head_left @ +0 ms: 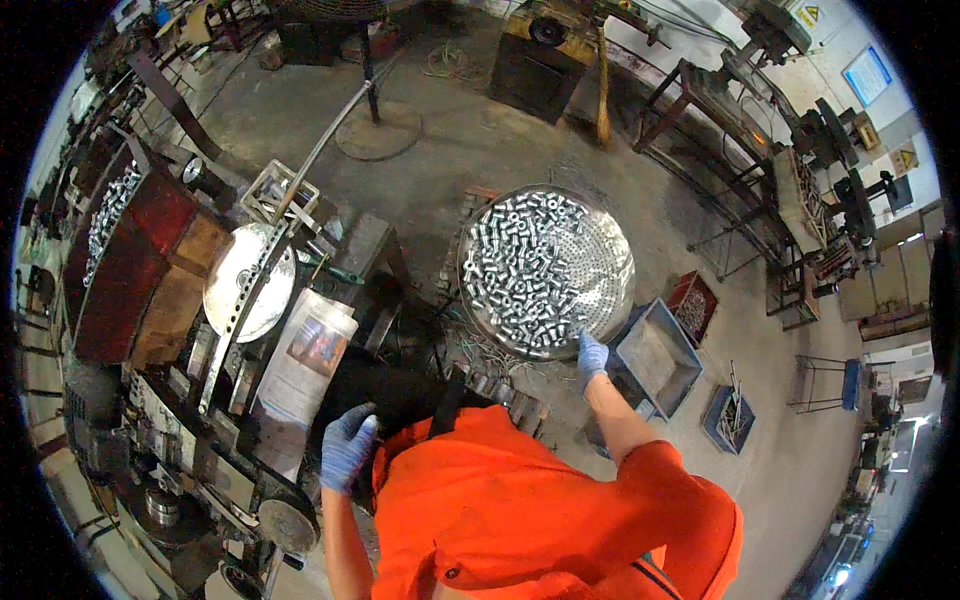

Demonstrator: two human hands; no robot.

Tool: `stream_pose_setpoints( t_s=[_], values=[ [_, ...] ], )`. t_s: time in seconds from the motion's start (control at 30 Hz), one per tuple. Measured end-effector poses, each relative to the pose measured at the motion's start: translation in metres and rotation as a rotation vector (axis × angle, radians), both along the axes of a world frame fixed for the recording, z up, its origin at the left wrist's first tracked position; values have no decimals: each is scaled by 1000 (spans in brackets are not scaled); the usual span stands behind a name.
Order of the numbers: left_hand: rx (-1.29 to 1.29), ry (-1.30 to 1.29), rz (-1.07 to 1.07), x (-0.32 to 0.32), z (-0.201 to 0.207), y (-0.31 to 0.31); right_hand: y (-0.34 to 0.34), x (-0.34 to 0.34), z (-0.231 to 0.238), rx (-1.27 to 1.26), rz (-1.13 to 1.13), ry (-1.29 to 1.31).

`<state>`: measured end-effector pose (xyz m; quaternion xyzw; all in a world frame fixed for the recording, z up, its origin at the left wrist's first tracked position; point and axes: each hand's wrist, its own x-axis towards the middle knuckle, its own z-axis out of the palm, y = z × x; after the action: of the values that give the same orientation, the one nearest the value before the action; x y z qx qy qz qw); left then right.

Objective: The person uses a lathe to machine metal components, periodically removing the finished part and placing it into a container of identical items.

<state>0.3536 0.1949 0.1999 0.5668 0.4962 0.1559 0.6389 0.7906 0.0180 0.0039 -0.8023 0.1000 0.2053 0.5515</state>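
Observation:
A large round metal tray (607,265) with a perforated bottom stands in front of me. Small shiny metal fittings (520,265) are heaped over its left and middle, leaving holes bare at the right. My right hand (592,362), in a blue-grey knit glove, is closed on the tray's near right rim. The fingers under the rim are partly hidden. My left hand (348,447), gloved alike, hangs beside my left thigh below a printed sheet (305,360). Its fingers are loosely bent and apart, with nothing seen in them.
Right of the tray stand a blue plastic bin (655,355), a red bin (692,305) of small parts and a small blue bin (728,420) with rods. A machine with a round metal disc (250,282) and a red hopper (150,225) of metal parts occupies the left. A broom (602,95) stands behind.

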Motion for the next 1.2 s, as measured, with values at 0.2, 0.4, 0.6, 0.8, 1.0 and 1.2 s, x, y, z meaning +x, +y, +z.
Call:
stream_pose_setpoints(
  t_s=[0.2,0.4,0.6,0.8,1.0,1.2],
  values=[
    [66,14,-32,-13,-6,-2,21,-44,0,393,-193,355],
    [-23,-16,21,-16,-17,-3,57,-90,26,501,-106,500],
    [19,13,0,-20,-11,0,44,-86,63,327,432,709],
    [29,-1,-6,-21,-8,-2,55,-31,102,-652,1081,-452],
    [57,30,50,-25,-3,-5,91,-34,111,-948,1405,-523],
    [59,-5,70,-34,10,-10,91,-34,143,-645,1279,-351]
  ],
)
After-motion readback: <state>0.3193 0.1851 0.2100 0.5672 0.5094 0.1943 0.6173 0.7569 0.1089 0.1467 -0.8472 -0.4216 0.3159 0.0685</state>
